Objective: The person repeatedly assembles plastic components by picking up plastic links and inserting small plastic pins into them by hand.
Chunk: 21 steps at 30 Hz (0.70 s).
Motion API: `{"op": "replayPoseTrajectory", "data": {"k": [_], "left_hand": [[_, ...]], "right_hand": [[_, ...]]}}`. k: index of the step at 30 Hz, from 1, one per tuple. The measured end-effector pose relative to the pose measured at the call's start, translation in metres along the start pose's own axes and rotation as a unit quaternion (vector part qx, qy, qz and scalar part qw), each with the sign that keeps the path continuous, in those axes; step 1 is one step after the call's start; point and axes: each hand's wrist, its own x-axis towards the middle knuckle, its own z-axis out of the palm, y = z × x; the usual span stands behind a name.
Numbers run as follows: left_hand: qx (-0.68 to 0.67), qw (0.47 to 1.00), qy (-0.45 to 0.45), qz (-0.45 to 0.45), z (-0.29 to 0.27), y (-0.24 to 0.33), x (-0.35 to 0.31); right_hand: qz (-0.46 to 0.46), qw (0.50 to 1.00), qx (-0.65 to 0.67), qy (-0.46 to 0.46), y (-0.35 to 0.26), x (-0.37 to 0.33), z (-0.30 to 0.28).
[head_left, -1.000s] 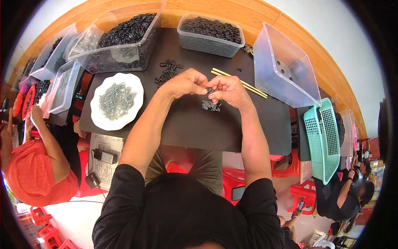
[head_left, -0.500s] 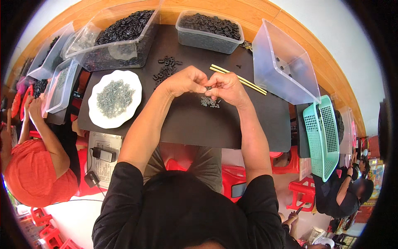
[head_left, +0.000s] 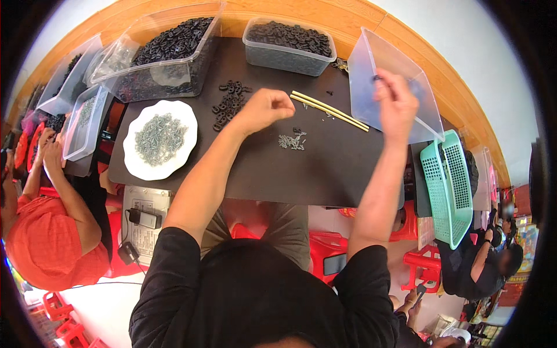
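— Where is the small black piece (head_left: 377,78)?

— At the fingertips of the right hand (head_left: 397,107), near the clear box (head_left: 362,98). If it is already inside the rim, I cannot tell.

— What could go wrong from here?

— If the pinch loosens too soon, or the knuckles knock the box, I think the piece could drop onto the bench (head_left: 261,174), perhaps among the loose screws (head_left: 292,142).

— And how are the hands?

— The right one is pinching the piece, thumb against finger. The left hand (head_left: 268,110) is curled, just beside the yellow sticks (head_left: 342,113); whether it holds something, I cannot tell.
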Motion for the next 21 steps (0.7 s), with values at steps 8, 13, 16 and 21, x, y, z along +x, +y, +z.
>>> {"op": "replayPoseTrajectory", "data": {"k": [8,13,16,21], "left_hand": [[0.348,0.937,-0.016,0.031,0.036,0.0,-0.003],[0.355,0.934,-0.02,0.03,0.036,0.002,-0.001],[0.36,0.932,-0.028,0.011,0.036,0.003,0.001],[0.363,0.932,-0.001,-0.006,0.034,0.004,0.0]], "right_hand": [[0.034,0.924,-0.375,-0.062,0.063,0.022,-0.039],[-0.138,0.977,-0.161,0.02,0.019,-0.011,0.018],[-0.084,0.98,-0.086,-0.16,0.03,-0.033,0.063],[0.008,0.943,-0.19,-0.272,0.048,-0.051,0.102]]}}
